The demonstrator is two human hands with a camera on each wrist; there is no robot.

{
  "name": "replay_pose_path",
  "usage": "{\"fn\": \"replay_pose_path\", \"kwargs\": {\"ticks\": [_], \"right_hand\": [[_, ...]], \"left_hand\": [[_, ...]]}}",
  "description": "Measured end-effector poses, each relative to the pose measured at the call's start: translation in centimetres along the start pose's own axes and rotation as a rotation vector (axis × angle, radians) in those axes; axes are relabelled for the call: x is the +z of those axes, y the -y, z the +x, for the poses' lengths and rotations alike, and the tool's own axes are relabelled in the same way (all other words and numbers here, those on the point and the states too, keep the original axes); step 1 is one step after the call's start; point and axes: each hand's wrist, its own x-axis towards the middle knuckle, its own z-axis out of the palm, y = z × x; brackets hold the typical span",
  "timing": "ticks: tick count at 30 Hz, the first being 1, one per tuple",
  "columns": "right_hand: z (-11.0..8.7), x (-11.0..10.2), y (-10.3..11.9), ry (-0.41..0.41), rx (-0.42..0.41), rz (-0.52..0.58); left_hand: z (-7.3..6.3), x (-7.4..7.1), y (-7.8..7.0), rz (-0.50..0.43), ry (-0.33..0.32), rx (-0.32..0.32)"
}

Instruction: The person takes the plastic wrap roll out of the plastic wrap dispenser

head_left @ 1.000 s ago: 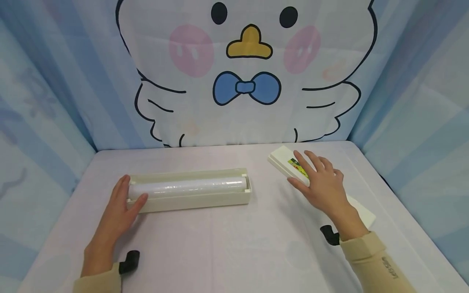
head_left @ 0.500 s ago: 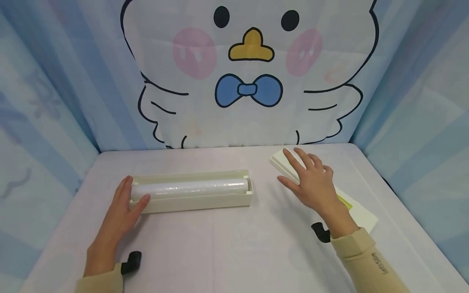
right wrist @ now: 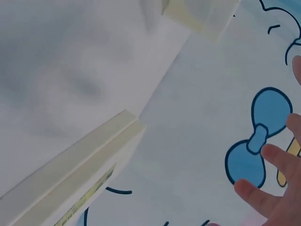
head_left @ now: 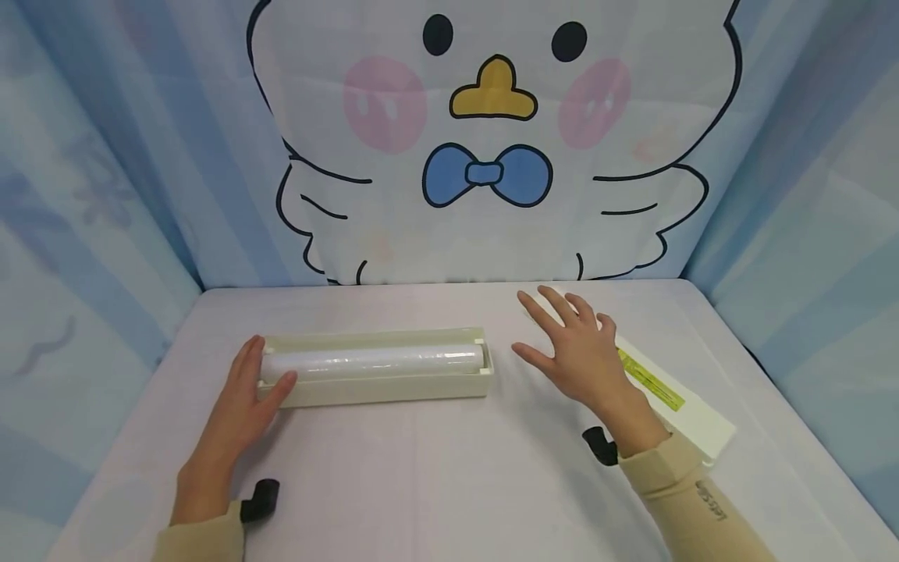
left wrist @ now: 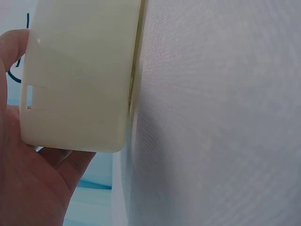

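Observation:
My left hand (head_left: 235,417) grips the left end of a cream cling film dispenser box (head_left: 393,392), thumb on the near side and fingers on the far side. Inside the box lies a shiny white roll of cling film (head_left: 379,361). The left wrist view shows the box's end and side (left wrist: 80,84) with the hand around its edge. My right hand (head_left: 579,355) is spread in the air, nothing between the fingers. It partly hides the cream lid (head_left: 695,417), which lies at a slant on the right and bears a yellow-green label.
A white cloth covers the table (head_left: 435,476). Behind it hangs a curtain (head_left: 485,234) printed with a cartoon bird, and blue curtains (head_left: 808,234) close in both sides. A black wrist camera mount (head_left: 600,446) sits by each sleeve.
My right hand has drifted left off the lid, so more of its label shows. The left hand keeps its grip on the box; the whole head view has shifted slightly.

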Motion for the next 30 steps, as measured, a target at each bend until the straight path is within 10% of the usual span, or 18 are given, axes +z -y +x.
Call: {"fn": "replay_pose_path", "kwargs": {"ticks": [30], "right_hand": [[2.2, 1.9, 3.3, -0.009, -0.271, 0.012]], "left_hand": [[0.3, -0.2, 0.1, -0.012, 0.008, -0.019]]}}
